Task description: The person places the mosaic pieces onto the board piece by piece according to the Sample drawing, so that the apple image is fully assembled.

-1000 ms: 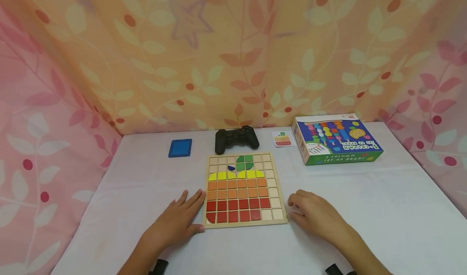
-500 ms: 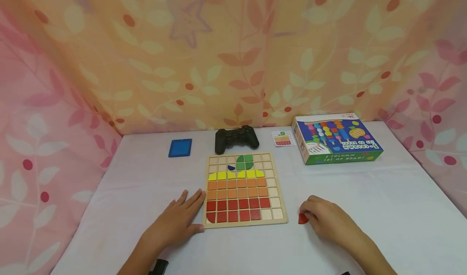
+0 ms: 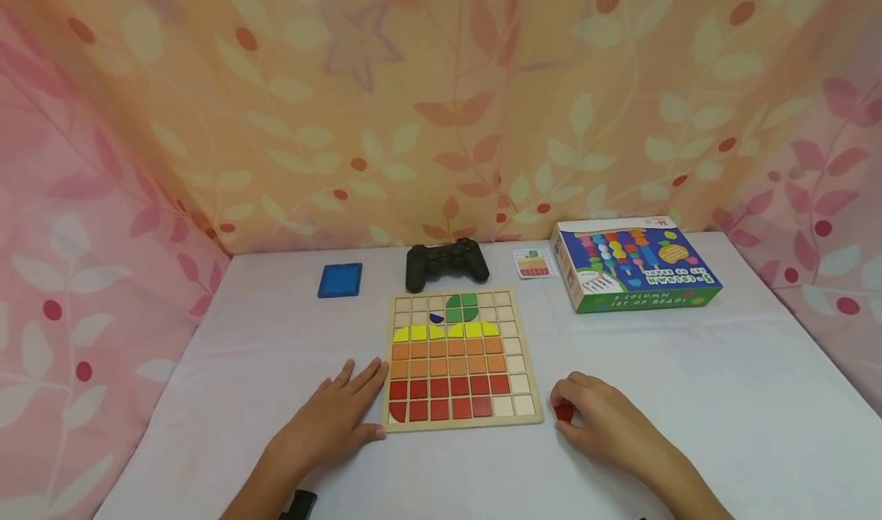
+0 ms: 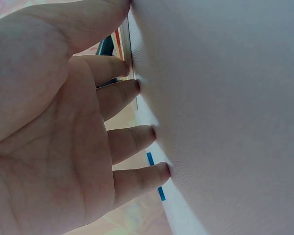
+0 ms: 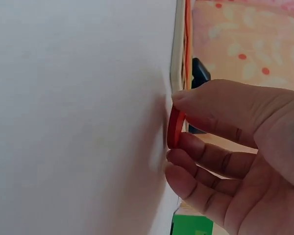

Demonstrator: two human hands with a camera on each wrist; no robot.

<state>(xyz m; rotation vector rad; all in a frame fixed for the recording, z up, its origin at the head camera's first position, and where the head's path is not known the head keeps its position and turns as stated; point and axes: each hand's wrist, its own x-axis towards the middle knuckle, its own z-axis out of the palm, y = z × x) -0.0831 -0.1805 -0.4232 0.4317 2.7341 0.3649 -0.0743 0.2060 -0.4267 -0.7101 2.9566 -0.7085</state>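
A wooden grid board (image 3: 535,397) lies flat in the middle of the table, holding rows of red, orange and yellow tiles. Green tiles and a small blue one sit near its top. Two bare squares show at the right of its bottom row. My left hand (image 3: 335,416) rests on the table, fingers spread, with fingertips and thumb at the board's left edge. Just right of the board, my right hand (image 3: 599,420) pinches a red tile (image 5: 175,128) between thumb and fingers, close over the tabletop; a rounded edge showed on it earlier.
Behind the board lies a black game controller (image 3: 446,263). A blue square tray (image 3: 341,280) is at the back left. A pattern card (image 3: 534,263) and a colourful bead-set box (image 3: 637,263) stand at the back right. Patterned curtains surround the white table.
My right hand moved right, away from the board, and a red tile came into view at its fingertips. Now it has come back left a little with the tile. My left hand stays put.
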